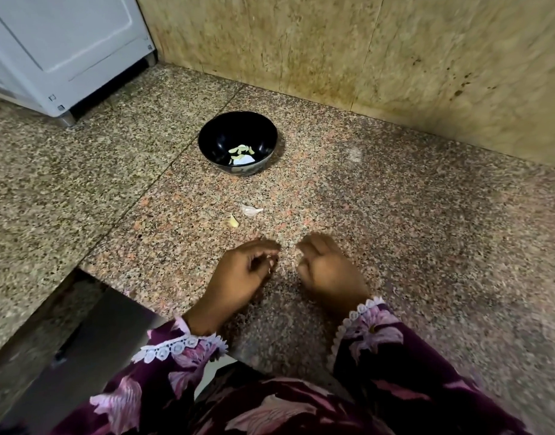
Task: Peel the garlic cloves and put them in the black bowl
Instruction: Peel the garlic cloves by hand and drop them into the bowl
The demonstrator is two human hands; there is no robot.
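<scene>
While curled over the table [395, 215], left grip [244, 271] pinching a pale scrap, right grip [326, 268] loosely curled, holding nothing; peeled cloves [242, 150] in black bowl [207, 142].

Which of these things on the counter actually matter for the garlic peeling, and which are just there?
Part of the job:
black bowl holding peeled cloves
yellowish clove on the counter
pale clove beside it
left hand, right hand

Just there:
white appliance
stone wall
</scene>
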